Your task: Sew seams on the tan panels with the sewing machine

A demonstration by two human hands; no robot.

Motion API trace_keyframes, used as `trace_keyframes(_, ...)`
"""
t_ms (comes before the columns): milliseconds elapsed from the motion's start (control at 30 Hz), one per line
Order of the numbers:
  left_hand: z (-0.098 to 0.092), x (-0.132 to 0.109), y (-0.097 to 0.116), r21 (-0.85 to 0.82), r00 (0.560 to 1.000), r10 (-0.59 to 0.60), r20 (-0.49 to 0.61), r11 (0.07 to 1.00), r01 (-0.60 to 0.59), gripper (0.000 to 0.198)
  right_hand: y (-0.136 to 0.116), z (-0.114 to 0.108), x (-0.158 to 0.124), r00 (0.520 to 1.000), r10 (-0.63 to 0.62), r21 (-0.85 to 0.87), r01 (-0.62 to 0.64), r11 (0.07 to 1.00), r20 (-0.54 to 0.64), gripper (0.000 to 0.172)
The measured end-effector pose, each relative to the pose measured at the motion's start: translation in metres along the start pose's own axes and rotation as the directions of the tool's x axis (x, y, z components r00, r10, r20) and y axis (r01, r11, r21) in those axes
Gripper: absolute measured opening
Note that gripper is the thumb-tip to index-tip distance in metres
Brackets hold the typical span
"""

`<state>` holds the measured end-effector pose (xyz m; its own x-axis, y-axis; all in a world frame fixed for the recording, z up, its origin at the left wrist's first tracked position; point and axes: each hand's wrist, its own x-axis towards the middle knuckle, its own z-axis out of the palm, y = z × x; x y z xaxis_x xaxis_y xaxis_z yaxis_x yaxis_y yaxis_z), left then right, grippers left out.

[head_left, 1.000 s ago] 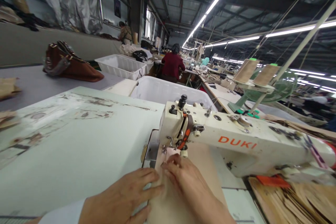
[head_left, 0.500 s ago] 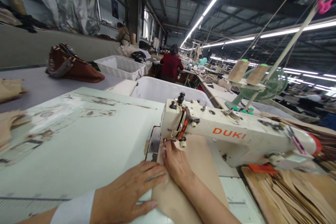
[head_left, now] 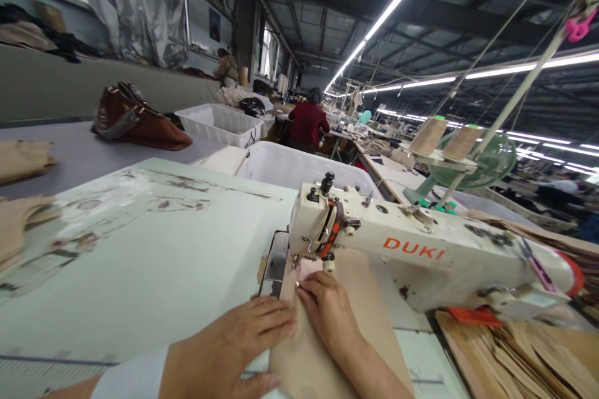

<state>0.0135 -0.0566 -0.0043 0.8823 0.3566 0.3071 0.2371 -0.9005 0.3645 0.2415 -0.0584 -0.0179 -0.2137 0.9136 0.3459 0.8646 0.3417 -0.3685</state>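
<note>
A tan fabric or leather panel point(head_left: 365, 280) lies on the pale green sewing table, partly under the head of a white sewing machine point(head_left: 360, 224). My left hand point(head_left: 234, 340) rests flat with its fingers stretched out, the fingertips on the panel's left edge. Just in front of the presser foot point(head_left: 294, 262), my right hand point(head_left: 330, 308) is closed, thumb and index finger pinched together on the panel. A small shiny spot shows at those fingertips, too small to name. A paler pinkish strip shows on the panel beyond the right fingers.
Stacked tan pieces point(head_left: 496, 355) lie at the right, with snips point(head_left: 538, 265) on the machine. Thread cones point(head_left: 428, 136) stand behind it. A white plastic bin point(head_left: 299, 162) is beyond the table, a brown handbag point(head_left: 140, 118) at left. A person in dark red point(head_left: 309, 121) sits farther off.
My right hand has drawn back toward me from the presser foot, uncovering the foot and the strip near it. The left hand stays flat in about the same place.
</note>
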Motion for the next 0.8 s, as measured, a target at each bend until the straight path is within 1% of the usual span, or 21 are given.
trace_keyframes(133, -0.004, 0.004, -0.002, 0.021, 0.999, -0.026, 0.031, 0.999, 0.026, 0.053, 0.008, 0.005, 0.001, 1.000, 0.005, 0.057, -0.005, 0.998, -0.010, 0.018)
trace_keyframes(267, -0.006, 0.008, -0.010, 0.029, 0.997, -0.033, 0.064, 0.999, 0.031, 0.054, 0.021, 0.004, 0.009, 1.000, 0.000, 0.120, -0.003, 0.993, 0.022, 0.020)
trace_keyframes(333, -0.005, 0.009, -0.014, 0.034, 0.997, -0.038, 0.066, 0.999, 0.036, 0.054, 0.025, 0.002, 0.015, 0.999, 0.015, 0.148, -0.021, 0.989, 0.037, 0.018)
trace_keyframes(467, 0.003, 0.009, -0.019, 0.067, 0.996, -0.058, 0.066, 0.996, 0.053, 0.056, 0.024, 0.001, 0.026, 0.993, 0.107, 0.189, -0.113, 0.976, 0.039, 0.007)
trace_keyframes(567, 0.010, 0.006, -0.020, 0.067, 0.998, -0.061, 0.023, 0.996, 0.059, 0.059, 0.019, 0.004, 0.031, 0.980, 0.199, 0.196, -0.200, 0.960, 0.028, 0.007)
trace_keyframes(667, 0.013, 0.004, -0.021, 0.058, 0.999, -0.052, -0.011, 0.997, 0.053, 0.059, 0.016, 0.009, 0.033, 0.965, 0.260, 0.198, -0.261, 0.945, 0.035, 0.006)
trace_keyframes(800, 0.011, 0.007, -0.020, 0.062, 0.999, -0.037, 0.000, 0.997, 0.037, 0.057, 0.023, 0.018, 0.039, 0.952, 0.300, 0.216, -0.305, 0.928, 0.056, 0.006)
